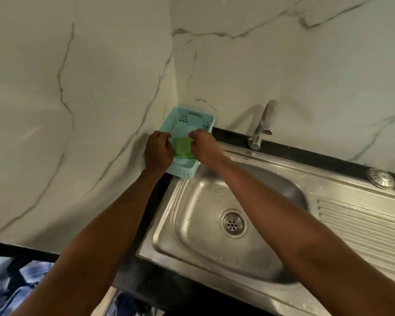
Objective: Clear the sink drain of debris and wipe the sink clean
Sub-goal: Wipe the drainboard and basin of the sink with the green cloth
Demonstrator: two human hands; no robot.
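Both hands (180,149) hold a green cloth (182,148) over the basket (187,120).

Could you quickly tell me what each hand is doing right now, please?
Left hand: pinches the left edge of the green cloth.
Right hand: pinches the cloth's right edge.

**Basket in the corner, sink to its right**

A plastic basket (187,124) is sitting in the wall corner, left of and behind the sink (205,254). A scrub pad (183,149) is lying over the basket between both hands. The tap (261,126) is standing behind the basin, the drain (232,223) in its floor, the strainer lid (380,178) resting far right.
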